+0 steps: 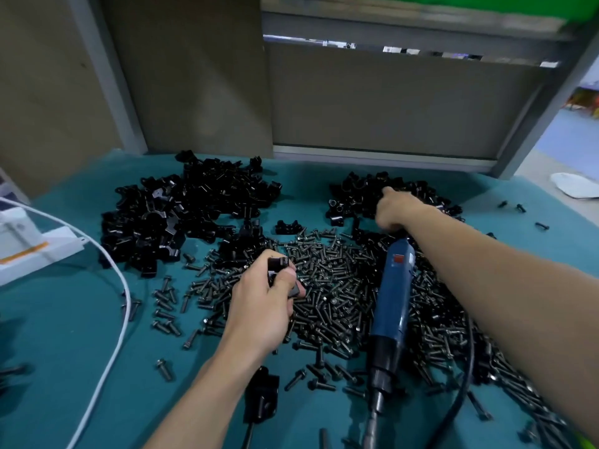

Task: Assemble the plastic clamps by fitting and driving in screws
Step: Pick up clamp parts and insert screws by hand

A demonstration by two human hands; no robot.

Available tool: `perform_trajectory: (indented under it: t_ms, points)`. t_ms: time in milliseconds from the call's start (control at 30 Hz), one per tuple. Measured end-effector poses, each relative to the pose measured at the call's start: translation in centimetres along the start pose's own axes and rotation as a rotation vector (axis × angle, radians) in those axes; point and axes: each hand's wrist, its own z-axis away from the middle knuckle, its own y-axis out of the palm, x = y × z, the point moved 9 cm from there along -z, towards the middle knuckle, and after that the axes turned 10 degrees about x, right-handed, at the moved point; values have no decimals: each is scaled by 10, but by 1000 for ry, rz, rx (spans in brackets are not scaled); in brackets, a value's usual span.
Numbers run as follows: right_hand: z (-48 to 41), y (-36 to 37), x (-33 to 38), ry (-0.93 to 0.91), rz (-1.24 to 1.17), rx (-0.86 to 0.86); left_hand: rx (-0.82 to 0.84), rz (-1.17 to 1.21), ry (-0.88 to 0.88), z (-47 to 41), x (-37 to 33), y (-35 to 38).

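The plastic clamp (278, 265) is pinched in the curled fingers (285, 281) of the left hand (259, 306), above the screw pile (337, 286) on the teal surface (81, 319). The right hand (397, 210) grips the top of the blue electric screwdriver (393, 296), its forefinger extended onto the rear clamp heap (363, 189).

You see dim, even light from above, soft shadows on the mat (81, 319), small glints on the screws (337, 286), blur along the top, and wide-angle bending at the edges.
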Motion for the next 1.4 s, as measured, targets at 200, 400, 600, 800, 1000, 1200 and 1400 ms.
perform_trajectory:
  t_ms: [200, 400, 600, 800, 1000, 1200, 1400]
  points:
    - [-9, -9, 21, -129, -85, -178, 16, -18, 13, -10, 0, -6]
    - [42, -18, 42, -248, -97, -305, 16, -47, 23, -8, -3, -4]
    - [128, 16, 50, -592, -1260, -149, -42, -79, 33, -4, -5, -4]
    - [196, 61, 49, -704, -1677, -105, 44, -81, 96, -2, -10, 3]
    - [200, 69, 44, -643, -1712, -73, 313, 97, 153, 2, -17, 31]
    - [191, 79, 41, -604, -1662, -101, 447, 276, 163, 4, -23, 35]
    - [196, 76, 42, -549, -1408, -245, 538, 220, 212, 13, -31, 45]
